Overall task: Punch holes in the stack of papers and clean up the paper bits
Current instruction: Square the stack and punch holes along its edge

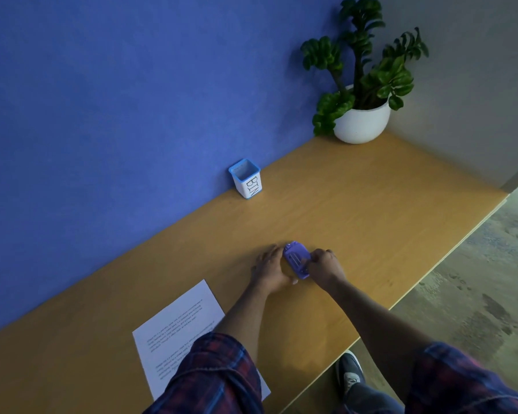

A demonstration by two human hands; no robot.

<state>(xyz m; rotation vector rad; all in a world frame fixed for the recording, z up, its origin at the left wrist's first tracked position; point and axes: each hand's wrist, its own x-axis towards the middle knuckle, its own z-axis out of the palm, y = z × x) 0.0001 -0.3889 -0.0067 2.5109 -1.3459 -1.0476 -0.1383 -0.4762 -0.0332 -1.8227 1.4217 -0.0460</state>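
A purple hole punch point(295, 259) sits tilted on the wooden desk point(371, 204), its underside or base facing up. My left hand point(271, 268) grips its left side, fingers curled behind it. On its right end, my right hand point(325, 264) pinches the punch's edge. A stack of printed white papers point(177, 330) lies flat on the desk near the front, partly hidden by my left sleeve. A small white cup with a blue rim, marked BIN point(245, 178), stands against the blue wall. No paper bits are visible.
A potted green plant in a white pot point(361, 118) stands in the far right corner of the desk. The desk's front edge point(431, 273) runs diagonally, with grey floor and my shoe point(350, 373) beyond it.
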